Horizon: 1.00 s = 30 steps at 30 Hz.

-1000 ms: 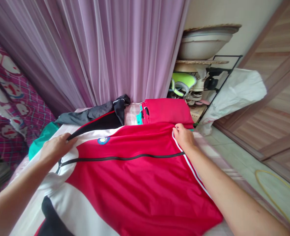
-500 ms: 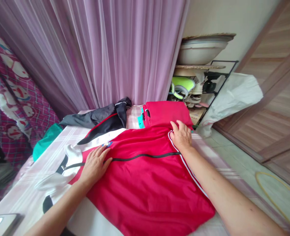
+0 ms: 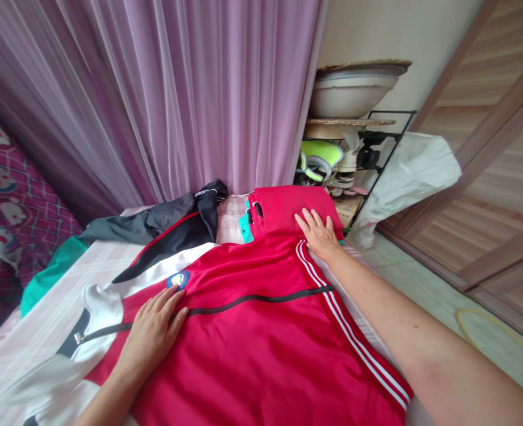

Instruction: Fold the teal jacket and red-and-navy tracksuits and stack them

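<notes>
A red, white and black zip-up jacket (image 3: 244,343) lies spread out across the table, its collar to the left and its white-striped hem to the right. The dark zipper runs lengthwise along it. My left hand (image 3: 155,328) rests flat on the chest, fingers stretched beside the round blue badge (image 3: 178,280). Fingers spread, my right hand (image 3: 317,232) lies at the far corner of the hem, its fingertips over the edge of a folded red garment (image 3: 294,204). One sleeve, black and grey (image 3: 168,222), stretches along the far side.
The table (image 3: 4,355) wears a pale checked cloth. Behind it hangs a purple curtain (image 3: 226,94). At the right stand a shoe rack (image 3: 388,157) with a basin (image 3: 354,92) on top, a white bag (image 3: 416,171) and wooden doors (image 3: 474,177). Teal cloth (image 3: 52,272) lies at the left.
The striped hem now lies flatter and straighter. My right hand has lifted its fingers from the hem edge and spread them toward the folded garment. My left hand stays on the chest.
</notes>
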### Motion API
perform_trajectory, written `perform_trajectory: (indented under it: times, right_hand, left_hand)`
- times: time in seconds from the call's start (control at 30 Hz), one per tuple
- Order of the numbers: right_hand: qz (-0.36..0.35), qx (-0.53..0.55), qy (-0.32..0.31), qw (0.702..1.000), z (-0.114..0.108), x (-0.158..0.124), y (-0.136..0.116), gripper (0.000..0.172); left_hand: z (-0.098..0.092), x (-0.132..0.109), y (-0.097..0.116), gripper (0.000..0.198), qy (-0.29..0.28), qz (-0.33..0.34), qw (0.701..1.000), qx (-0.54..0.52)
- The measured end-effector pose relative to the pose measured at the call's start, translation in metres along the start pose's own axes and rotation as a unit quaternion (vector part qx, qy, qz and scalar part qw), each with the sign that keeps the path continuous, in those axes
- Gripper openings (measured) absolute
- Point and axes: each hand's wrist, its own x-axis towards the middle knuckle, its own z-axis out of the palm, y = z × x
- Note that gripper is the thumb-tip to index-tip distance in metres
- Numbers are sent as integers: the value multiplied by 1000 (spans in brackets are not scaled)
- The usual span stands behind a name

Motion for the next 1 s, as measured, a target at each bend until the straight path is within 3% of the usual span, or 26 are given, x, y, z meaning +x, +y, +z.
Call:
perform_trajectory:
  times: [0.33, 0.5, 0.63, 0.83, 1.0]
  right_hand:
    - [24, 11, -9, 1000, 19, 59, 9, 72]
    - [69, 22, -14, 997, 28, 89, 6, 73]
    - [69, 33, -43, 996, 25, 89, 2, 84]
    - [-30, 38, -23, 999, 13, 68, -7, 100]
    - [24, 53, -73, 996, 11, 80, -16, 94]
  left_hand:
    - [9, -9, -14, 49, 42, 46, 998, 6]
    - [8, -10, -14, 50, 44, 56, 997, 12]
    - [7, -9, -12, 49, 43, 51, 998, 1]
    - [9, -8, -10, 47, 44, 41, 998, -15]
    - [8, -8, -10, 48, 28, 26, 999, -19]
